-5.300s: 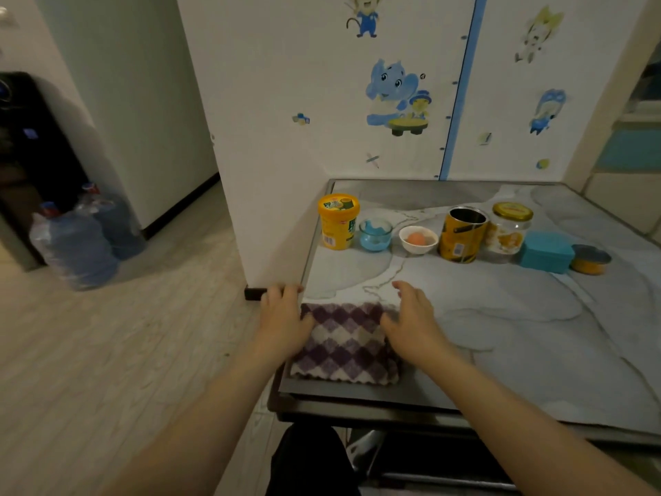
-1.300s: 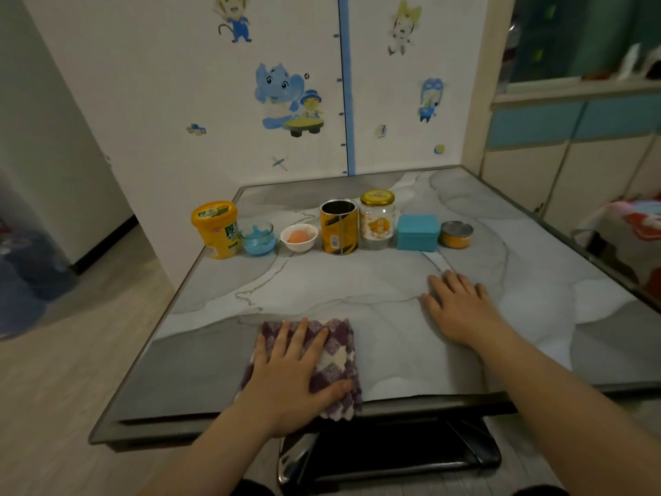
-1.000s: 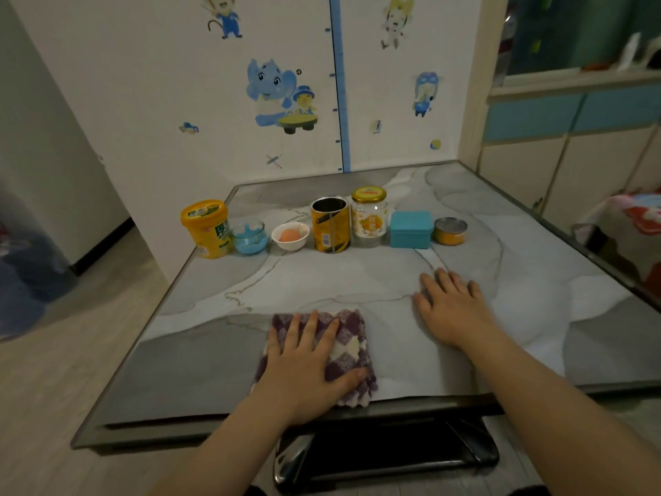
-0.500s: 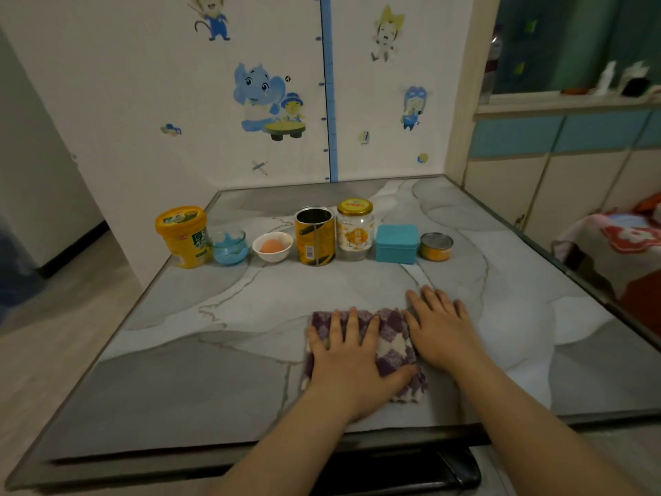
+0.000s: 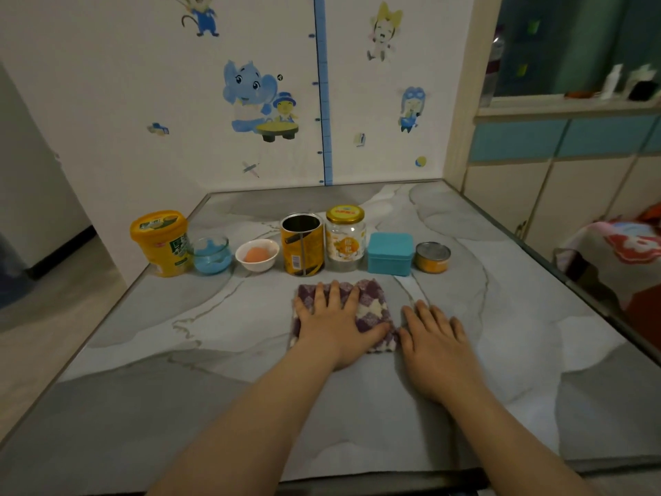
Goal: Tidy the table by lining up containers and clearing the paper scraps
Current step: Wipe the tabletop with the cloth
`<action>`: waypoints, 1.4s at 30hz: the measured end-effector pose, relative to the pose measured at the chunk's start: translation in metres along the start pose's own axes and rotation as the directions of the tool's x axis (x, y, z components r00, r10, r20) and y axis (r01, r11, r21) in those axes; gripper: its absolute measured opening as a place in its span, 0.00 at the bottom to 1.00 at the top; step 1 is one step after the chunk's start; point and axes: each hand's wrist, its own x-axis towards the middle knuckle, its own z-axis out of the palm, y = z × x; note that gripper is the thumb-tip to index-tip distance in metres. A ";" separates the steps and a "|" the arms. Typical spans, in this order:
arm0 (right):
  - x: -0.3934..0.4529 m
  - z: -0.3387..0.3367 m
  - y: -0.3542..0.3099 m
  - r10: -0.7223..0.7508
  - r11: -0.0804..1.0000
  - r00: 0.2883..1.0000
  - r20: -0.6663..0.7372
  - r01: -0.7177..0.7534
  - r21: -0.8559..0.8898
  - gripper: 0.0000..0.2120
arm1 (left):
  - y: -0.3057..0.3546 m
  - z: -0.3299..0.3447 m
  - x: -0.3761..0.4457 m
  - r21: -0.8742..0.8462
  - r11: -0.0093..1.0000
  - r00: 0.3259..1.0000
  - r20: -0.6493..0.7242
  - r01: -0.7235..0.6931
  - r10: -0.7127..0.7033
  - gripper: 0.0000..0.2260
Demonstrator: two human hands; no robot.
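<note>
Containers (image 5: 302, 244): lined in one row at 12 o'clock on worktop (image 5: 214, 370), no scraps visible | left hand (image 5: 334, 325): grip flat, spread, pressing checked cloth (image 5: 372, 306) for wiping | right hand (image 5: 434, 347): flat at 3 o'clock, empty, bracing

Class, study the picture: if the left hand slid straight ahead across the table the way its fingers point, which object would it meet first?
Most likely the open yellow can: the left hand, flat on the checked cloth, points towards it. The glass jar stands close beside the can, so depth leaves some doubt.
</note>
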 end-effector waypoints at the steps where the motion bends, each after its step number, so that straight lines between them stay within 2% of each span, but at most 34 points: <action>1: 0.001 0.000 0.000 0.000 1.000 1.000 -0.002 0.000 0.002 0.26 | -0.001 -0.001 0.004 0.001 1.000 1.000 -0.001 -0.001 0.001 0.42; 11: 0.000 -0.001 -0.002 0.009 0.999 1.000 0.008 -0.009 0.040 0.26 | -0.001 -0.003 0.030 -0.030 1.000 1.000 -0.006 -0.003 0.003 0.42; 15: 0.000 -0.001 -0.003 0.007 0.999 1.000 0.012 -0.007 0.042 0.27 | 0.001 0.000 0.028 -0.039 0.999 0.994 -0.107 0.001 -0.005 0.40; 18: -0.002 -0.002 -0.003 0.011 1.000 1.000 0.010 -0.012 0.028 0.27 | -0.004 0.001 0.018 -0.127 0.984 0.971 -0.222 -0.124 0.094 0.38; 22: -0.002 -0.004 -0.004 0.011 0.999 1.000 0.015 -0.012 0.036 0.27 | -0.020 -0.009 0.003 -0.200 0.945 0.964 -0.107 -0.260 0.243 0.40; 25: -0.004 -0.005 -0.004 0.002 0.999 1.000 0.024 -0.003 0.041 0.26 | -0.035 -0.013 0.001 -0.244 0.922 0.952 -0.133 -0.301 0.276 0.33; 29: -0.007 -0.011 -0.005 -0.003 0.997 0.999 0.035 0.001 0.082 0.26 | -0.040 -0.022 -0.016 -0.175 0.895 0.904 -0.202 -0.411 0.376 0.21; 31: -0.006 -0.013 -0.002 -0.015 0.996 0.999 0.045 0.011 0.094 0.26 | -0.045 -0.025 -0.025 -0.120 0.889 0.887 -0.208 -0.441 0.412 0.21; 34: -0.004 -0.015 0.001 -0.001 0.988 0.999 0.040 -0.005 0.154 0.26 | -0.064 -0.030 -0.028 -0.027 0.918 0.910 -0.149 -0.395 0.388 0.25; 37: 0.004 -0.021 0.000 0.058 0.976 0.997 -0.043 -0.047 0.212 0.24 | -0.085 -0.034 -0.022 -0.031 0.924 0.923 -0.061 -0.382 0.380 0.25; 39: 0.015 -0.027 -0.005 0.077 0.965 0.992 -0.097 -0.050 0.256 0.23 | -0.090 -0.035 -0.016 0.021 0.907 0.904 -0.070 -0.421 0.422 0.22; 42: 0.033 -0.034 -0.018 0.019 0.951 0.994 -0.111 0.017 0.310 0.22 | -0.092 -0.035 -0.006 0.010 0.900 0.891 -0.140 -0.435 0.432 0.24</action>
